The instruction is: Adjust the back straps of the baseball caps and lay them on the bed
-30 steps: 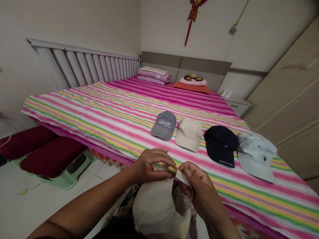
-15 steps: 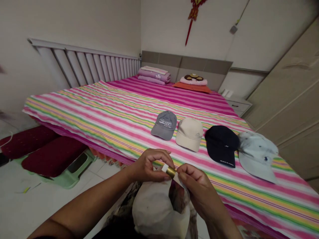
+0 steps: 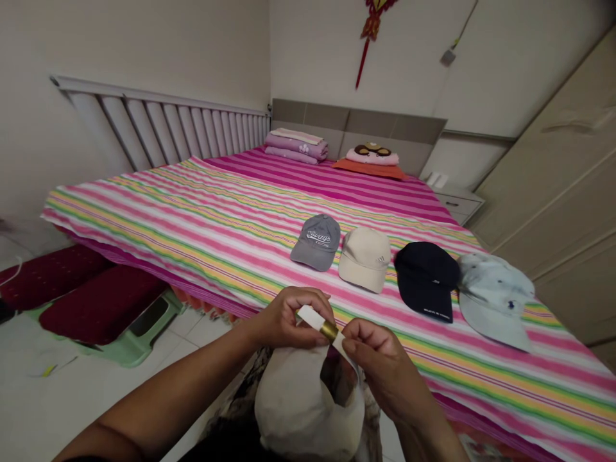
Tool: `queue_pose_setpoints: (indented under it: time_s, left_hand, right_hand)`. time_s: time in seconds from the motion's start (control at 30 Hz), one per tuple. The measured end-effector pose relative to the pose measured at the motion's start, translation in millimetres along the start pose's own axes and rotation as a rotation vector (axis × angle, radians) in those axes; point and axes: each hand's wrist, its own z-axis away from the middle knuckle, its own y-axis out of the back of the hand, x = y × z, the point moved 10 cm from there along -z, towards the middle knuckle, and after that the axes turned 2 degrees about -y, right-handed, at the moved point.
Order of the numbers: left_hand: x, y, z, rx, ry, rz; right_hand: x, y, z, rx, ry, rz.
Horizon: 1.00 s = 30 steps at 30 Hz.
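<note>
A cream cap hangs low in front of me, back side up. Its white strap runs through a small gold buckle. My left hand pinches the strap's free end on the left of the buckle. My right hand is closed on the strap on the buckle's right side. Both hands hover just above the near edge of the striped bed.
On the bed lie a grey cap, a beige cap, a black cap and a pale blue cap in a row. Folded bedding and pillows sit at the headboard. Green stools with red cushions stand left.
More of the white strap now sticks out on the left of the gold buckle; my left hand has drawn it through. The right hand shifted slightly lower.
</note>
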Motion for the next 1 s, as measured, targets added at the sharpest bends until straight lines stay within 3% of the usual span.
queue_pose_setpoints:
  time_s: [0.3, 0.6, 0.77, 1.0]
  left_hand:
    - [-6, 7.2, 3, 0.005, 0.058, -0.001]
    - [6, -8.8, -11, -0.312, 0.153, -0.167]
    - [-5, -3.8, -7, -0.248, 0.225, -0.078]
    - [-11, -3.8, -3, -0.226, 0.261, -0.027]
  right_hand:
    - [5, 5, 1, -0.006, -0.024, 0.003]
    - [-13, 0, 1, 0.048, 0.012, 0.172]
    - [-2, -1, 1, -0.005, -0.038, -0.004]
    - [4, 5, 2, -0.016, -0.02, 0.04]
